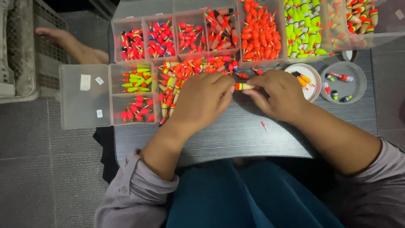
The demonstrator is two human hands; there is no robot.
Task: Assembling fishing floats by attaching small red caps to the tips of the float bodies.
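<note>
Grey tiled floor at left, a bare foot point(74, 46) beside a clear divided box point(84, 97). Left hand point(202, 99) palm down, fingers curled, pinching one end of a small float point(244, 86). Right hand point(276, 93) grips the other end. Float sits between both hands, over the dark slatted table point(236, 135). Loose floats point(185, 74) piled behind; two round dishes point(356, 86) at right.
</note>
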